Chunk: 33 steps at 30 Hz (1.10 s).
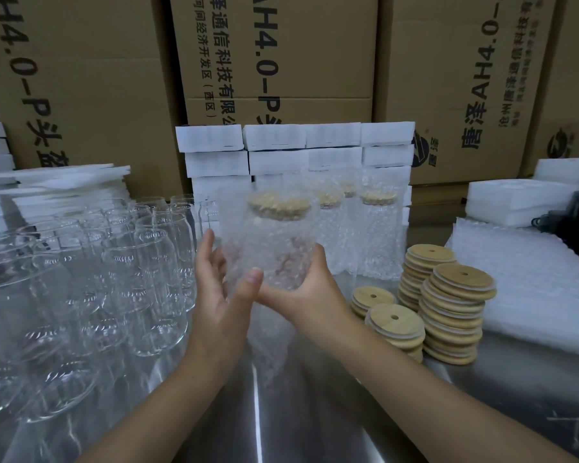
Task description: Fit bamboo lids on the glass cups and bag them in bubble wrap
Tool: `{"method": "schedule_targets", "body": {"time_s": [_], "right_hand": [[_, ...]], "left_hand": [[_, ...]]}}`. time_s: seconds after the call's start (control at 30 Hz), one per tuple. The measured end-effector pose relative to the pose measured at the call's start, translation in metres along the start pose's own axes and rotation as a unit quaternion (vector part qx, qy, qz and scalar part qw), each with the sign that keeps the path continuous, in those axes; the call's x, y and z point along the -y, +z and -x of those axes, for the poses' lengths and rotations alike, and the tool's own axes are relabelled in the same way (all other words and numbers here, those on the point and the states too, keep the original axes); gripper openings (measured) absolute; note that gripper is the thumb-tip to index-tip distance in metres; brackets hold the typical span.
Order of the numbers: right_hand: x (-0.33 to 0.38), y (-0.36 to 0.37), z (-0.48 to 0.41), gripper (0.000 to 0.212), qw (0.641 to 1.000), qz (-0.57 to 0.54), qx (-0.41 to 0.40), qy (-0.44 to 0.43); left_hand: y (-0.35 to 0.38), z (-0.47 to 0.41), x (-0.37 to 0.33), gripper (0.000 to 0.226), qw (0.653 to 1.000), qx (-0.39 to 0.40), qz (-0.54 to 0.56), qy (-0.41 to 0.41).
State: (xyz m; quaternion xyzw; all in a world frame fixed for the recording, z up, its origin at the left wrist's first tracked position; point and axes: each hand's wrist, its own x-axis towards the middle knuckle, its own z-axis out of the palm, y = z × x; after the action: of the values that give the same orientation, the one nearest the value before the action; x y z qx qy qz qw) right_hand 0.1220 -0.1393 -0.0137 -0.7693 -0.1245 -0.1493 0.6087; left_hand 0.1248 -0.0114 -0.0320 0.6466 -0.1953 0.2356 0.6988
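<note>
Head view: right hand curls round the base of a bubble-wrapped clear glass cup with round bamboo lid, left hand straight-fingered against it. Several wrapped cups stand behind; many bare glasses wait

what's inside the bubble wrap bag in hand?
A glass cup with a bamboo lid on top, hazy through the bubble wrap bag. The right hand covers its base; whether the cup holds anything can't be told.
</note>
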Motion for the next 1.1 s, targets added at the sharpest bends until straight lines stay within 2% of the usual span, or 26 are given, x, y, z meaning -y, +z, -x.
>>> {"method": "schedule_targets", "body": {"time_s": [0.13, 0.27, 0.4, 0.47, 0.53, 0.6, 0.7, 0.87, 0.93, 1.1], "right_hand": [[0.002, -0.007, -0.006, 0.067, 0.996, -0.068, -0.058, -0.007], [0.003, -0.013, -0.01, 0.073, 0.992, -0.083, -0.09, -0.006], [0.005, -0.016, -0.01, 0.085, 0.993, -0.076, -0.096, -0.003], [0.004, -0.015, -0.01, 0.098, 0.993, -0.07, -0.095, -0.002], [0.004, -0.014, -0.009, 0.1, 0.993, -0.068, -0.092, -0.007], [0.005, -0.013, -0.009, 0.101, 0.994, -0.07, -0.082, -0.011], [0.004, -0.014, -0.007, 0.108, 0.995, -0.05, -0.081, -0.029], [0.01, -0.014, -0.003, 0.093, 0.987, 0.087, -0.108, -0.085], [0.016, -0.018, -0.007, 0.089, 0.977, 0.134, -0.118, -0.113], [0.033, -0.044, -0.034, 0.076, 0.951, 0.179, -0.167, -0.189]], "left_hand": [[-0.001, -0.002, 0.008, 0.051, 0.997, -0.001, -0.044, -0.063], [0.0, -0.007, 0.018, 0.065, 0.983, -0.009, -0.067, -0.172], [0.004, -0.009, 0.015, 0.054, 0.953, -0.007, 0.012, -0.303], [0.004, -0.008, 0.015, 0.06, 0.925, 0.037, 0.073, -0.371], [0.004, -0.008, 0.016, 0.067, 0.896, 0.083, 0.132, -0.415], [0.004, -0.007, 0.014, 0.07, 0.883, 0.105, 0.169, -0.425], [0.006, -0.005, 0.008, 0.067, 0.883, 0.09, 0.193, -0.418], [0.005, -0.01, 0.007, 0.078, 0.872, -0.035, 0.24, -0.425], [0.003, -0.013, 0.01, 0.078, 0.867, -0.055, 0.247, -0.429], [-0.001, -0.018, 0.015, 0.068, 0.892, -0.058, 0.217, -0.393]]}}
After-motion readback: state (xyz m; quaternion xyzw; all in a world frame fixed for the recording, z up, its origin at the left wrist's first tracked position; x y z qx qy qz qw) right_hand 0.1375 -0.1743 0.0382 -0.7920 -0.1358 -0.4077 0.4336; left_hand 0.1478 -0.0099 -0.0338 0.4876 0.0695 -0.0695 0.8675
